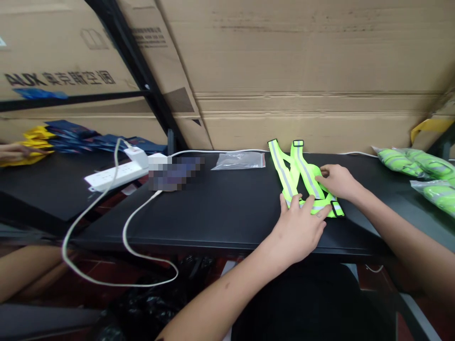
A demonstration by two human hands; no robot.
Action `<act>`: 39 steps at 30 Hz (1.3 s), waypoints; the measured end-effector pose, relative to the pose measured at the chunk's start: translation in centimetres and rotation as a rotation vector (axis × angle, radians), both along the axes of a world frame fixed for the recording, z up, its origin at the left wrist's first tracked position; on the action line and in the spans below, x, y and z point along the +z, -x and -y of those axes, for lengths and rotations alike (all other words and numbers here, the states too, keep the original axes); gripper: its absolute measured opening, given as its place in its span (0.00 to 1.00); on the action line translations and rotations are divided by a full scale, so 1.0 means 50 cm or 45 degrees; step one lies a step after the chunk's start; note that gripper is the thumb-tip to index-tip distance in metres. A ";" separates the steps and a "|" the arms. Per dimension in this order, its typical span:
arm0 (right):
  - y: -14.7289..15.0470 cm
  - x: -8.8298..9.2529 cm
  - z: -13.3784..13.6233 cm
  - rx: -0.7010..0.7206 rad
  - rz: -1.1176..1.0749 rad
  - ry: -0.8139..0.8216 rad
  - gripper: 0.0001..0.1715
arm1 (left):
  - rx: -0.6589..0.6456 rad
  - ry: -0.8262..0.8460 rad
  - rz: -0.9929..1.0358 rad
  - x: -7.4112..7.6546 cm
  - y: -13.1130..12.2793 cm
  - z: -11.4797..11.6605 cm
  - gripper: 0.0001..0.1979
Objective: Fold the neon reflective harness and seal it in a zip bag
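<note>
A neon-yellow reflective vest (pixel 284 173) made of straps with silver stripes and black buckles lies on the black table. My left hand (pixel 302 222) rests flat across its lower band, fingers spread. On the right side of the vest, my right hand (pixel 337 181) pinches the edge of a strap between thumb and fingers. Parts of the lower band are hidden under my left fingers. To the left of the vest lies a flat clear plastic bag (pixel 240 160).
Bagged neon-yellow vests (pixel 401 162) sit at the right. A white power strip (pixel 115 175), a blurred-out phone (pixel 176 174) and a looping white cable (pixel 126 232) are on the left. Another person's hand (pixel 14 154) is at far left by yellow and navy packets (pixel 71 135). Cardboard (pixel 302 61) stands behind.
</note>
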State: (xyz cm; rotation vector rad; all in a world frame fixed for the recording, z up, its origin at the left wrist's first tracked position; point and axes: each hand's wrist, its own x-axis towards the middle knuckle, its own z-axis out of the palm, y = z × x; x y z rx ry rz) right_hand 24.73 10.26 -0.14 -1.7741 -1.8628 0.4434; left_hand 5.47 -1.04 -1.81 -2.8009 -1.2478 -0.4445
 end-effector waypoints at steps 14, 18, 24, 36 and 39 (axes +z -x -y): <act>-0.002 -0.001 -0.049 0.031 -0.078 0.163 0.09 | -0.002 0.036 -0.012 0.005 0.001 0.000 0.21; -0.027 -0.003 -0.050 -0.042 -0.007 0.122 0.04 | -0.001 0.038 -0.002 0.004 0.001 -0.001 0.21; -0.032 -0.002 -0.046 0.097 -0.120 0.213 0.10 | -0.028 0.037 0.007 0.003 0.002 -0.002 0.21; -0.007 0.000 0.028 -0.005 0.099 -0.024 0.13 | -0.082 0.089 -0.022 0.015 0.006 -0.002 0.21; -0.005 0.007 0.062 0.040 0.141 -0.002 0.25 | -0.098 0.084 -0.010 0.015 0.006 -0.002 0.20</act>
